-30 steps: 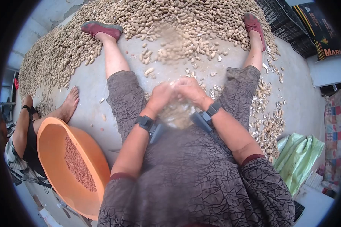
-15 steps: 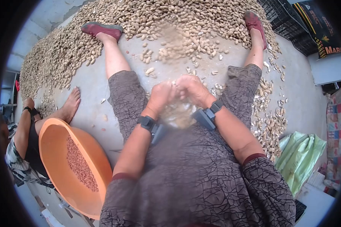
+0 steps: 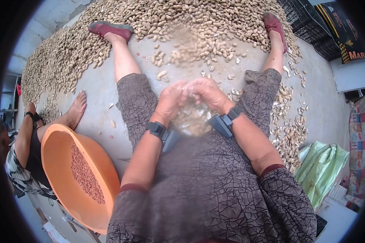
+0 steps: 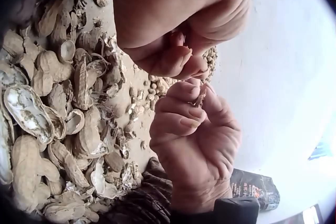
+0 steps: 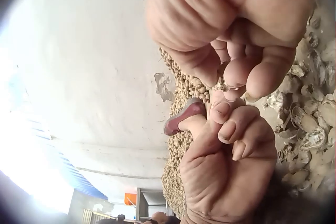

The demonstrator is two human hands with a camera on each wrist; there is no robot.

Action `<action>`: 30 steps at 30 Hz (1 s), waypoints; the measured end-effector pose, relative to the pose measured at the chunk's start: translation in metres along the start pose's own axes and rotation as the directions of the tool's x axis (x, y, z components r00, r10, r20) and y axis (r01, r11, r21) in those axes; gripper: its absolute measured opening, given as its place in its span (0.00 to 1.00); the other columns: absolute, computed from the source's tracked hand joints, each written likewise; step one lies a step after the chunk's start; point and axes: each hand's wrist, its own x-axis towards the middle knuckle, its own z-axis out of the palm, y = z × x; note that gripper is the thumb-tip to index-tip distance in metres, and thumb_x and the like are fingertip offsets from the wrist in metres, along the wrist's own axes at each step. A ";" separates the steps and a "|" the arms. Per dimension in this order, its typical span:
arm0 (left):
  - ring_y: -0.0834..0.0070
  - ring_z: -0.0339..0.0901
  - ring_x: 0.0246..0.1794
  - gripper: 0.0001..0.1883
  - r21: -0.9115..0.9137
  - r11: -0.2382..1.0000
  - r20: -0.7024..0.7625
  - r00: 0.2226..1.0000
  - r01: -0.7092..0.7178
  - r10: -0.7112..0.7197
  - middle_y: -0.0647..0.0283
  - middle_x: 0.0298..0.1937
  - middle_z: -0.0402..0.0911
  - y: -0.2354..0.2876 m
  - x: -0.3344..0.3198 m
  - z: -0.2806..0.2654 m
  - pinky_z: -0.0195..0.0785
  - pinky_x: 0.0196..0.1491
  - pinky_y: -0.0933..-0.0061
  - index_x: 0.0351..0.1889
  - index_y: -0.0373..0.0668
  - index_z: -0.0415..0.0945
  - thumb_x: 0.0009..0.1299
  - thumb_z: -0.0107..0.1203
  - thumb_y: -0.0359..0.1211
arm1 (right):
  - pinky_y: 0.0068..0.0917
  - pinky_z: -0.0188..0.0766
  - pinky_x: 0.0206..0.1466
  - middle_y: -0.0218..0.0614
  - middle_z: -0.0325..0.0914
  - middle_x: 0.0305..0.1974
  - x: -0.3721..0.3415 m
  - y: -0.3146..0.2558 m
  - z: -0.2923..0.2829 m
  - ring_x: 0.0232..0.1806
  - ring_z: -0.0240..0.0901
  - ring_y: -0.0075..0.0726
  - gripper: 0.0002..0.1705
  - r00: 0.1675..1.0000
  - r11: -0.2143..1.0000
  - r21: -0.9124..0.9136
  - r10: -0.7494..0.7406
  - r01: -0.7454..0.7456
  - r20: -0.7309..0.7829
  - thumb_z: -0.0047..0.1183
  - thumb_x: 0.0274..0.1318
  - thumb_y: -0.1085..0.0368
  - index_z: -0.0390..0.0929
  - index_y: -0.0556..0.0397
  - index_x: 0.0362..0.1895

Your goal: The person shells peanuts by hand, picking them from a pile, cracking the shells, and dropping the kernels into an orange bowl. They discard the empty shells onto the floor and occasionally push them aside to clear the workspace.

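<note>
Over the lap, my left hand and right hand meet at the fingertips. My right hand pinches a small broken piece of peanut shell, held between thumb and fingers right at the left fingertips. In the left wrist view, the left hand's fingers are curled in, with a reddish peanut kernel showing among them, mostly hidden. Beneath both hands lies a heap of opened peanut shells on the lap; in the left wrist view, split shell halves show pale insides.
Unshelled peanuts form a big pile around the feet. An orange basin with red kernels stands at left, beside another person's bare foot. Empty shells and a green sack lie at right, black crates farther back.
Both hands stay together over the lap. Their fingers have shifted from tightly bunched to slightly more spread, with fingertips still meeting. The basin and the piles keep their places.
</note>
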 end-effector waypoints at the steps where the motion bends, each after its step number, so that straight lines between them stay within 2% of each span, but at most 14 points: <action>1: 0.85 0.63 0.20 0.16 0.000 1.000 -0.002 1.000 0.000 0.000 0.68 0.27 0.71 0.000 0.000 0.000 0.56 0.22 0.88 0.55 0.32 0.66 0.70 0.43 0.26 | 0.13 0.66 0.22 0.29 0.76 0.29 0.000 0.000 0.002 0.22 0.65 0.15 0.07 1.000 0.998 -0.068 -0.009 0.009 0.000 0.50 0.54 0.66 0.76 0.56 0.35; 8: 0.86 0.65 0.20 0.18 0.038 0.999 -0.030 0.999 0.039 -0.038 0.67 0.27 0.72 0.003 -0.001 0.011 0.56 0.22 0.89 0.57 0.33 0.63 0.70 0.41 0.27 | 0.12 0.63 0.22 0.29 0.80 0.28 -0.002 -0.003 0.007 0.24 0.69 0.15 0.11 1.000 0.982 -0.186 -0.028 0.028 -0.001 0.54 0.53 0.61 0.78 0.54 0.35; 11: 0.85 0.64 0.20 0.16 0.053 0.997 -0.019 0.998 0.060 -0.059 0.67 0.26 0.72 0.001 0.000 0.009 0.56 0.22 0.88 0.56 0.33 0.64 0.72 0.41 0.30 | 0.13 0.66 0.24 0.28 0.80 0.26 -0.005 -0.006 0.009 0.24 0.71 0.16 0.09 0.998 0.969 -0.244 -0.057 0.047 -0.034 0.55 0.52 0.62 0.78 0.55 0.34; 14: 0.85 0.64 0.20 0.15 0.061 0.994 -0.011 0.996 0.090 -0.089 0.67 0.26 0.71 -0.003 0.001 0.005 0.56 0.22 0.86 0.53 0.34 0.66 0.74 0.41 0.34 | 0.16 0.69 0.26 0.28 0.79 0.24 -0.003 -0.002 0.010 0.23 0.72 0.18 0.09 0.988 0.959 -0.244 -0.152 0.146 -0.003 0.54 0.52 0.64 0.78 0.57 0.32; 17: 0.84 0.63 0.20 0.14 0.053 0.991 -0.010 0.993 0.121 -0.120 0.67 0.25 0.71 -0.003 0.002 0.001 0.56 0.22 0.85 0.49 0.34 0.69 0.74 0.41 0.35 | 0.23 0.73 0.26 0.33 0.79 0.22 -0.003 0.000 0.013 0.23 0.76 0.26 0.07 0.968 0.904 -0.373 -0.246 0.209 -0.053 0.49 0.49 0.71 0.78 0.61 0.28; 19: 0.84 0.62 0.19 0.14 0.035 0.990 -0.005 0.990 0.138 -0.138 0.67 0.25 0.71 -0.002 0.001 0.003 0.56 0.22 0.84 0.46 0.34 0.70 0.74 0.41 0.35 | 0.24 0.72 0.26 0.34 0.79 0.21 -0.005 -0.004 0.016 0.22 0.75 0.24 0.07 0.935 0.700 -0.692 -0.338 0.176 -0.104 0.49 0.47 0.71 0.78 0.61 0.25; 20: 0.84 0.62 0.19 0.13 0.051 0.989 -0.052 0.990 0.137 -0.134 0.67 0.24 0.71 -0.002 0.002 0.005 0.57 0.22 0.84 0.45 0.34 0.71 0.74 0.41 0.35 | 0.24 0.72 0.26 0.34 0.79 0.21 -0.004 -0.002 0.015 0.22 0.75 0.24 0.07 0.936 0.700 -0.692 -0.337 0.176 -0.103 0.49 0.47 0.71 0.78 0.61 0.25; 22: 0.84 0.62 0.19 0.13 0.067 0.988 -0.100 0.986 0.137 -0.130 0.66 0.24 0.71 -0.002 0.003 0.004 0.57 0.22 0.84 0.43 0.34 0.72 0.74 0.41 0.34 | 0.26 0.71 0.25 0.34 0.78 0.19 -0.001 0.003 0.013 0.21 0.74 0.23 0.06 0.890 0.572 -0.782 -0.453 0.245 -0.053 0.51 0.46 0.69 0.78 0.60 0.24; 23: 0.84 0.63 0.19 0.12 0.075 0.989 -0.067 0.990 0.128 -0.123 0.66 0.24 0.71 -0.005 0.003 0.000 0.57 0.22 0.84 0.42 0.34 0.72 0.73 0.41 0.33 | 0.26 0.71 0.25 0.34 0.78 0.19 -0.001 0.004 0.011 0.21 0.74 0.23 0.06 0.891 0.573 -0.782 -0.452 0.244 -0.053 0.51 0.46 0.69 0.78 0.60 0.24; 24: 0.84 0.64 0.20 0.12 0.082 0.990 -0.034 0.993 0.119 -0.117 0.66 0.25 0.72 -0.006 0.004 -0.002 0.57 0.22 0.84 0.42 0.34 0.72 0.73 0.41 0.32 | 0.21 0.70 0.25 0.32 0.77 0.21 -0.001 0.003 0.011 0.21 0.72 0.20 0.07 0.917 0.672 -0.703 -0.393 0.233 -0.071 0.54 0.48 0.67 0.78 0.59 0.26; 25: 0.84 0.64 0.20 0.12 0.080 0.989 -0.035 0.992 0.121 -0.119 0.66 0.25 0.72 -0.008 0.006 -0.005 0.57 0.22 0.84 0.42 0.34 0.72 0.73 0.41 0.32 | 0.17 0.68 0.25 0.29 0.77 0.23 -0.001 0.003 0.010 0.22 0.69 0.17 0.08 0.940 0.760 -0.613 -0.330 0.214 -0.082 0.56 0.50 0.65 0.79 0.57 0.27; 26: 0.84 0.65 0.20 0.10 0.123 0.984 -0.098 0.988 0.127 -0.116 0.66 0.25 0.73 -0.010 0.008 -0.007 0.58 0.22 0.85 0.41 0.34 0.72 0.72 0.41 0.30 | 0.17 0.68 0.25 0.29 0.77 0.23 0.000 0.001 0.008 0.22 0.69 0.17 0.08 0.941 0.762 -0.613 -0.327 0.211 -0.082 0.56 0.50 0.65 0.79 0.57 0.27; 28: 0.85 0.66 0.21 0.09 0.164 0.977 -0.161 0.981 0.137 -0.111 0.66 0.26 0.74 -0.009 0.006 -0.007 0.58 0.21 0.87 0.41 0.34 0.72 0.71 0.42 0.28 | 0.16 0.70 0.23 0.32 0.77 0.25 0.001 -0.004 0.001 0.22 0.70 0.17 0.08 0.968 0.947 -0.309 -0.150 0.082 -0.202 0.56 0.52 0.65 0.78 0.58 0.31; 30: 0.86 0.67 0.21 0.09 0.150 0.984 -0.163 0.984 0.095 -0.070 0.65 0.27 0.75 -0.003 0.004 -0.005 0.57 0.21 0.89 0.41 0.34 0.73 0.69 0.41 0.24 | 0.16 0.72 0.24 0.32 0.77 0.25 0.006 -0.003 -0.014 0.23 0.72 0.18 0.08 0.982 0.963 -0.267 -0.077 0.029 -0.170 0.54 0.54 0.67 0.77 0.59 0.32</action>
